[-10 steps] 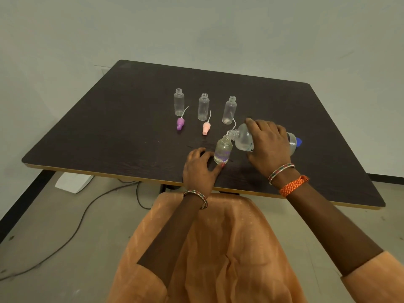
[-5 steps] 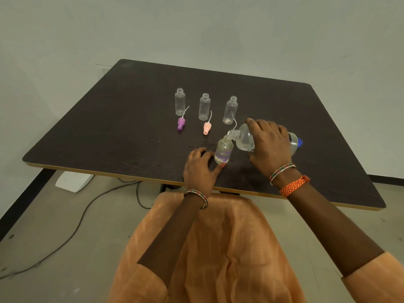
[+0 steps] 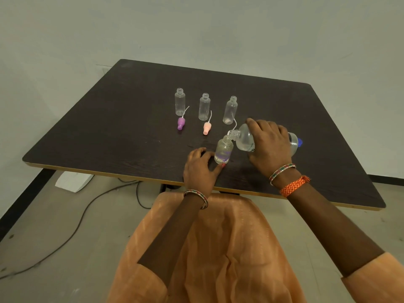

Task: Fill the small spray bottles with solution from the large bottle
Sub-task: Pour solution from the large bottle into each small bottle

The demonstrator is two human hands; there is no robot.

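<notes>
I see the right hand [image 3: 270,145] gripping the large bottle [image 3: 247,139] tipped nearly flat near the table's [image 3: 109,119] front edge, its neck at the mouth of a small spray bottle [image 3: 223,150] so solution can run in, while the left hand [image 3: 200,169] pinches that bottle's base to steady it. It looks partly filled; three small bottles [image 3: 204,106] behind stand uncapped and apparently empty, beside purple [image 3: 181,123] and pink spray caps [image 3: 206,128].

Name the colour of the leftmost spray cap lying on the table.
Purple spray cap, head view.
</notes>
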